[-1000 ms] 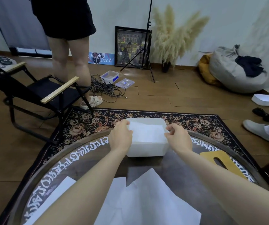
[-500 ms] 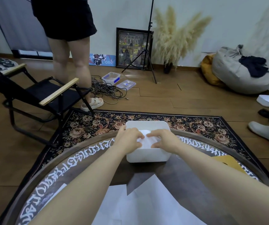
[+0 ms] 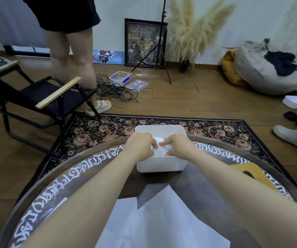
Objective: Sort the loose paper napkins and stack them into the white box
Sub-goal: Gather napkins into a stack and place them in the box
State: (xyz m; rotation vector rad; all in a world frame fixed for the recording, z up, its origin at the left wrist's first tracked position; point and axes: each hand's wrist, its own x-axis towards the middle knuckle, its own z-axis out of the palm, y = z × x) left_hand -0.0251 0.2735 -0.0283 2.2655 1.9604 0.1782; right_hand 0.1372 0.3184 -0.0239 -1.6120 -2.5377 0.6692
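The white box [image 3: 162,164] stands at the far edge of the round dark table [image 3: 94,169]. Both hands reach down into it. My left hand [image 3: 140,146] and my right hand [image 3: 177,146] press on a white napkin [image 3: 159,149] inside the box, fingertips nearly touching over it. The napkin bulges up between the fingers. Several loose white napkins [image 3: 164,222] lie spread on the near part of the table between my forearms, overlapping each other.
A yellow wooden board [image 3: 251,173] lies on the table at the right. Beyond the table are a patterned rug [image 3: 97,131], a black folding chair [image 3: 42,97] at the left with a person standing behind it, cables, and a shoe [image 3: 294,137] at the right.
My hands moved from the box's outer sides inward over its opening and down into it, pushing the napkin deeper. The view shifted slightly.
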